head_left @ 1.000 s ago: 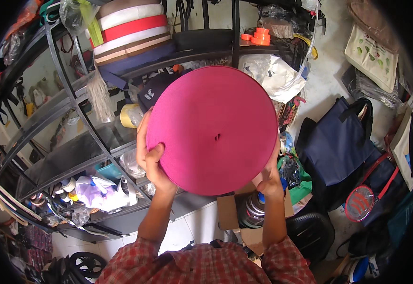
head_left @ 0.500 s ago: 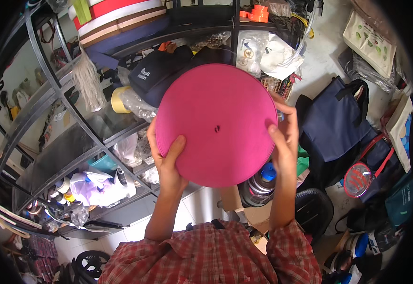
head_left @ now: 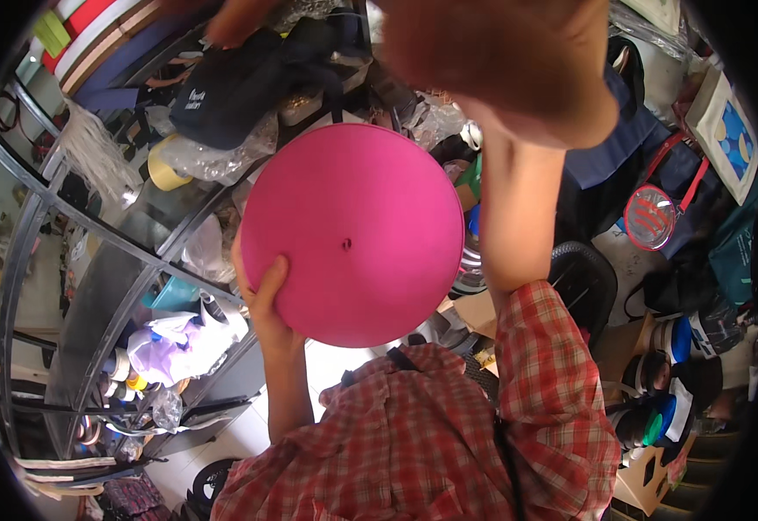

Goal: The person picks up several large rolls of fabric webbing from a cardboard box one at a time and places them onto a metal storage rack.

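A large, flat, round pink disc (head_left: 353,191) with a small dark hole at its centre is held up in front of my chest. It looks like a tightly wound roll, seen face on. My left hand (head_left: 268,295) grips its lower left edge, thumb on the face and fingers behind the rim. Raised close to the camera at the top, my right hand (head_left: 518,69) is apart from the disc. It is blurred, and its fingers cannot be made out.
Dark metal shelving (head_left: 158,260) on the left carries a black cloth bag (head_left: 214,95), a yellow tape roll (head_left: 167,165), a pale tassel (head_left: 97,152) and plastic bags. To the right hang a navy bag (head_left: 596,161) and a red-trimmed round pouch (head_left: 651,217).
My right hand has let go of the pink disc's right edge and risen toward the camera. The disc, in my left hand, has shifted left in view.
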Tool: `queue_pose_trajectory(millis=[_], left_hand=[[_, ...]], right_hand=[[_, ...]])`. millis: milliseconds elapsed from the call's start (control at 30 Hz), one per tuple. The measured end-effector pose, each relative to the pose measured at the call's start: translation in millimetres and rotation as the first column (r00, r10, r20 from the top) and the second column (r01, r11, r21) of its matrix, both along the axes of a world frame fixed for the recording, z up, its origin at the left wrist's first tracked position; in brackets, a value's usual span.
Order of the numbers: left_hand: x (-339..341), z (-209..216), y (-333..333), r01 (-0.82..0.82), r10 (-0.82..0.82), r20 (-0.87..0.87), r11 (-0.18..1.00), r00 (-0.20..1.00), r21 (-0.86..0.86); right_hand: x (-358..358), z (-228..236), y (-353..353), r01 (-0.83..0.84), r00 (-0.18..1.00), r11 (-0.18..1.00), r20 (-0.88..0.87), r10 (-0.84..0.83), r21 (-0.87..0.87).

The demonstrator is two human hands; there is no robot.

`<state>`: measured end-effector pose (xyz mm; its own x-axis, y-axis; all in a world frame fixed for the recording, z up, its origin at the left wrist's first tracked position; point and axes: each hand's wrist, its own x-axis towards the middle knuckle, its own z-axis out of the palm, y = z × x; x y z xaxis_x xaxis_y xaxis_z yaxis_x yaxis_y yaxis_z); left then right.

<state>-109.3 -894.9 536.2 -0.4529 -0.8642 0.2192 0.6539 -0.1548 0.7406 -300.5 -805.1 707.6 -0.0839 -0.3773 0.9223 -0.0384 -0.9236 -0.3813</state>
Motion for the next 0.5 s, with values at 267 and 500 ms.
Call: queue_pose_trajectory(millis=[267,500], left_hand=[[-4,-1,0,0.031,-0.031,0.008,0.999,0.999,-0.007],[-14,2,1,0.037,-0.037,-0.007,0.999,0.999,0.006]], right_hand=[[-47,15,21,0.417,0.909,0.905,-0.067,-0.412,0.089],[-70,29,35,0.55,0.834,0.833,-0.096,-0.544,0.054]])
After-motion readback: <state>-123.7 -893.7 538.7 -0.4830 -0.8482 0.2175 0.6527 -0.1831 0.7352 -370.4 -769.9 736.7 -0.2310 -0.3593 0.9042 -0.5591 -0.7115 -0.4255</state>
